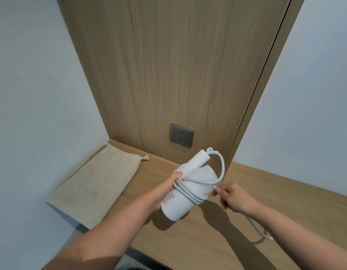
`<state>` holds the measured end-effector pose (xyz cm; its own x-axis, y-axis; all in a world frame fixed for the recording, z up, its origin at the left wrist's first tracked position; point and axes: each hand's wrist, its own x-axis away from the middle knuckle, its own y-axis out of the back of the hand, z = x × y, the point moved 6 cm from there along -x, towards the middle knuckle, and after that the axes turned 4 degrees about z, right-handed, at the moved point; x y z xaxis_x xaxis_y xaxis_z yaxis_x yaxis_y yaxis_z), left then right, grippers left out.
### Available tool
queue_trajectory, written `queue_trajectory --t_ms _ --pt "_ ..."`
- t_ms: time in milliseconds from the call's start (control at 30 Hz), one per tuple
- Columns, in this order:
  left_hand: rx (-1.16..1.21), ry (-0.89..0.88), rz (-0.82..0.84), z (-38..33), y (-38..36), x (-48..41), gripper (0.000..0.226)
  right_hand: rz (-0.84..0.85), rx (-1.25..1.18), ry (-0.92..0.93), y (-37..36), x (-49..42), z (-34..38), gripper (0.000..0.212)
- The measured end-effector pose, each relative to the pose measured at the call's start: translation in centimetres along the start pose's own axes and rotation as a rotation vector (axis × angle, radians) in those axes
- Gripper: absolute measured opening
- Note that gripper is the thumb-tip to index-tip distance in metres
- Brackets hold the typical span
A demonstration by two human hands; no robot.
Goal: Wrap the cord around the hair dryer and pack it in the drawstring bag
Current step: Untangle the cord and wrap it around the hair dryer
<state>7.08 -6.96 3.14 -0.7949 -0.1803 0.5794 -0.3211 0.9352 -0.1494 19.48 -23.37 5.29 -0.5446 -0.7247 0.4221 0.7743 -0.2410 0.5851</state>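
Observation:
My left hand (164, 191) grips a white folding hair dryer (190, 188) above the wooden counter, barrel end pointing down toward me. Several turns of white cord (188, 193) circle its body, and one loose loop arcs from the folded handle's tip around the right side. My right hand (234, 197) pinches that cord just right of the dryer. The cord's tail (257, 228) trails under my right forearm onto the counter. A flat beige drawstring bag (96, 184) lies on the counter's left end, its gathered mouth toward the back wall.
A grey wall socket (181, 135) sits in the wood panel just above the counter (285, 201), behind the dryer. White walls close in on the left and right. The counter's front edge runs under my forearms.

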Motion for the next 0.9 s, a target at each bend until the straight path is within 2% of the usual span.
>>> queue_trajectory --t_ms 167,267,400,533,767,900 --pt "0.036 0.080 -0.024 0.9 -0.4 -0.8 0.052 0.042 0.417 -0.019 -1.2 1.4 2.1 0.029" --pt "0.068 0.104 -0.040 1.6 -0.5 -1.3 0.051 0.073 0.568 -0.039 -1.5 2.0 2.4 0.024" --pt "0.111 0.118 -0.048 2.3 -0.3 -1.6 0.049 0.123 0.667 -0.048 -1.7 2.5 3.0 0.026" --pt "0.201 0.130 -0.061 2.6 0.0 -1.9 0.051 0.103 0.646 -0.065 -1.5 2.3 3.8 0.028" --pt "0.212 0.132 -0.119 2.5 0.0 -2.8 0.055 0.084 0.769 -0.013 -1.2 2.4 5.7 0.033" --pt "0.201 0.137 -0.174 2.3 0.1 -3.2 0.054 0.071 0.853 0.002 -1.0 2.2 6.9 0.017"
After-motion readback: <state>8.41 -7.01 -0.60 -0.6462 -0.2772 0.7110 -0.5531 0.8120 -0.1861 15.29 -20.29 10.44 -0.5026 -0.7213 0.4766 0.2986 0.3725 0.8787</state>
